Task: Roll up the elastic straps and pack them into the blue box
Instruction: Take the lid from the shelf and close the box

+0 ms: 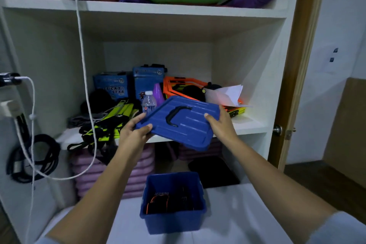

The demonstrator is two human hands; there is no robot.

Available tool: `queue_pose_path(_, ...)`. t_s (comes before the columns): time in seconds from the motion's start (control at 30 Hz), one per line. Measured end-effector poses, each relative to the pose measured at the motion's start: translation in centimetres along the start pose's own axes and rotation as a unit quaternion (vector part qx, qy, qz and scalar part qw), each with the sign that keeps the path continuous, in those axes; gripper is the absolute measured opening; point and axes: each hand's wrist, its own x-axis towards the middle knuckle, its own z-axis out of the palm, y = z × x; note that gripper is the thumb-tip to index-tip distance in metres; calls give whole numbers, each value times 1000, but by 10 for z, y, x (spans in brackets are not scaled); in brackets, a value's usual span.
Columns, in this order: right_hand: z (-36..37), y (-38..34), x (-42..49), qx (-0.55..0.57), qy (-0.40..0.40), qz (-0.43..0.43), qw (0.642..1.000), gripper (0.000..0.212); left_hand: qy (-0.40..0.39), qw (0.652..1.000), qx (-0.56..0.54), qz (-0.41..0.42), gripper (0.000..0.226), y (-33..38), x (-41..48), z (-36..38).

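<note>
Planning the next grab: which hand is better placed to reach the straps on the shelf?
The left hand: it holds the lid's edge beside the straps; the right hand is farther.

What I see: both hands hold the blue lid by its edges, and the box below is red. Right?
No: the head view shows the box below is blue, not red. The left hand and right hand do hold the blue lid by its edges.
</note>
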Motion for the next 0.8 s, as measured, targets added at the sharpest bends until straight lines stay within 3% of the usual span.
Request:
queue_pose_path(0.1,-3,30,0,-104,12,40,994,82,-20,999,-3,-42,39,-27,1,-13)
queue_pose_path(0.23,-1,80,5,-180,-54,81,979,72,-27,995,9,-93,39,-61,6,-33)
queue_pose_path(0.37,13,116,-2,-161,-126,109,973,55,-23,991,33,-124,39,-93,12,-54)
queue_pose_path(0.47,27,138,-14,-139,-115,124,976,49,9,988,73,-135,33,-118,21,-71)
queue_pose_path(0.7,68,195,-48,-105,-82,195,972,61,108,955,234,-146,29,-173,37,-94)
queue_pose_path(0.8,81,215,-62,-112,-62,216,968,56,105,937,295,-158,28,-188,40,-96)
